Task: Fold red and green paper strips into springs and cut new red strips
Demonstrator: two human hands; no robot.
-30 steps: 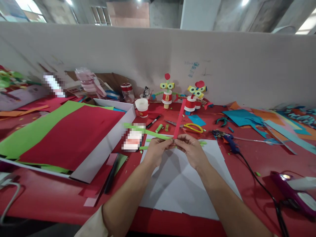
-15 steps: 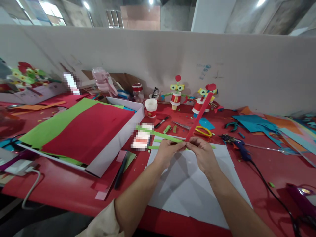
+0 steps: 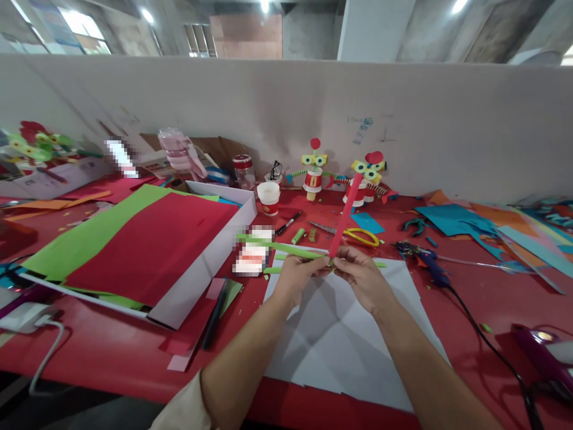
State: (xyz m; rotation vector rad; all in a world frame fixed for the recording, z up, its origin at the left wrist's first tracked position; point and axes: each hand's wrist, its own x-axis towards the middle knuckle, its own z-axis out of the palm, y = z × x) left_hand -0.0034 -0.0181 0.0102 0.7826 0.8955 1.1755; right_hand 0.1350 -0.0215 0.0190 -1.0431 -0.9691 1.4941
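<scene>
Near the front edge of the bench [image 3: 116, 370], white paper [image 3: 340, 352] spreads between the forearms [image 3: 248, 343]; by its far edge, left hand [image 3: 298, 278] and right hand [image 3: 360, 278], fingertips closed, pinch a green strip [image 3: 290, 247], stretching left, and a red strip [image 3: 346, 218], slanting up

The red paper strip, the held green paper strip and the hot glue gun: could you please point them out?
Red paper strip [image 3: 345, 216], head view: middle of its length.
Held green paper strip [image 3: 287, 247], head view: its visible middle.
Hot glue gun [image 3: 435, 270], head view: blue handle.
</scene>
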